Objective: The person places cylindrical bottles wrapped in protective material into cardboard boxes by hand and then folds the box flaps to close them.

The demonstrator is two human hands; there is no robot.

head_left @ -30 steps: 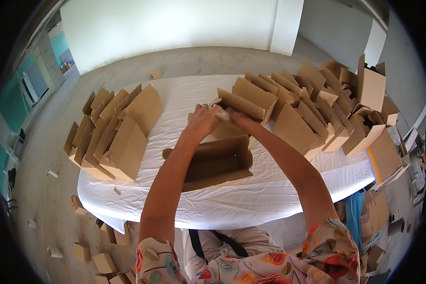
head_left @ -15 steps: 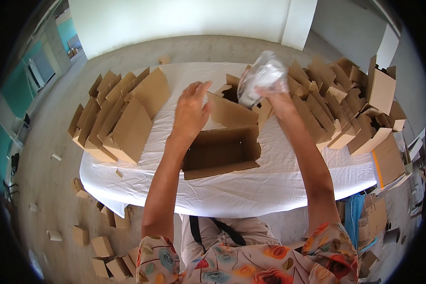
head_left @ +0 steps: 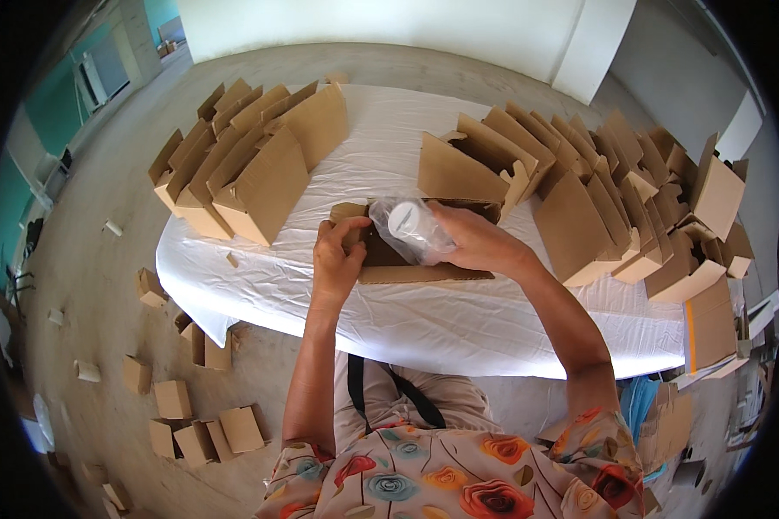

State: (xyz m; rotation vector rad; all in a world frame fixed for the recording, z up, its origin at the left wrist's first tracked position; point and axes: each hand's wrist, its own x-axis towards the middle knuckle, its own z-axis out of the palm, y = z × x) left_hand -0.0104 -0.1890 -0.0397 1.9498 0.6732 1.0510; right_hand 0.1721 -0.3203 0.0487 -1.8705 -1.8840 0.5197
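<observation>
In my right hand (head_left: 480, 240) is a clear plastic bag (head_left: 430, 232) with a white, round-ended object (head_left: 406, 219) inside. The bag is tilted over the mouth of an open cardboard box (head_left: 424, 274) at the middle of the table, and its lower part dips within the walls. My left hand (head_left: 337, 259) grips the box's left end, fingers curled at the edge beside a raised flap. The bag and my right hand hide much of the box's inside.
A white cloth covers the table (head_left: 372, 121). Open cardboard boxes stand in rows at the left (head_left: 264, 186) and the right (head_left: 580, 229), one (head_left: 467, 164) just behind my right hand. Small cartons (head_left: 173, 400) and white tubes (head_left: 86, 371) lie on the floor at left.
My right hand has brought the bag from the boxes behind toward me, over the near box. My left hand, raised and open before, has come down onto that box's left end.
</observation>
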